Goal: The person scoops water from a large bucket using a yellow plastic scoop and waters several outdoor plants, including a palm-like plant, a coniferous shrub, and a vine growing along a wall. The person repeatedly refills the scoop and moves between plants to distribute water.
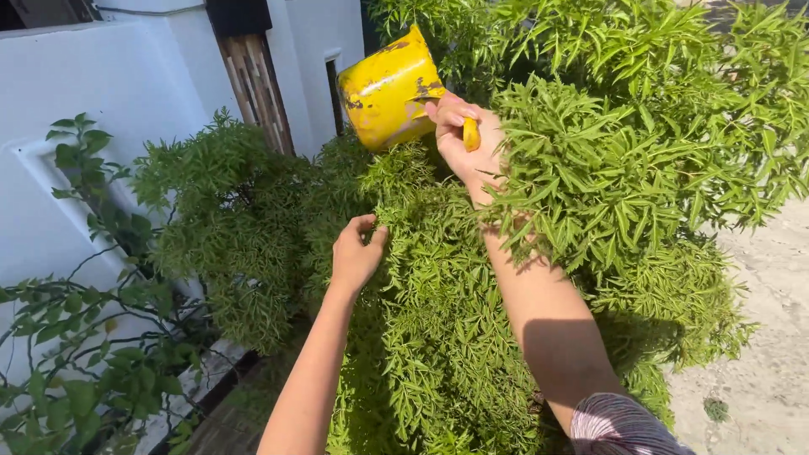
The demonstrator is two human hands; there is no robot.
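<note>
The right hand (462, 139) is raised high, fingers wrapped tight round the handle of a worn yellow mug (390, 89), tipped above the feathery green bush (438, 320). Lower left, the left hand (356, 253) pinches the bush's foliage between curled fingers, near a white wall (101, 93).

The pale concrete ground (771, 337) shows to the right of the big feathery green bush (472, 337), sunlit and rough. A small dark green tuft (715, 409) lies on it just right of the bush's lower edge. Left of the bush's foot, a dark strip of ground (221, 421) runs along the base of the white wall (101, 93).
</note>
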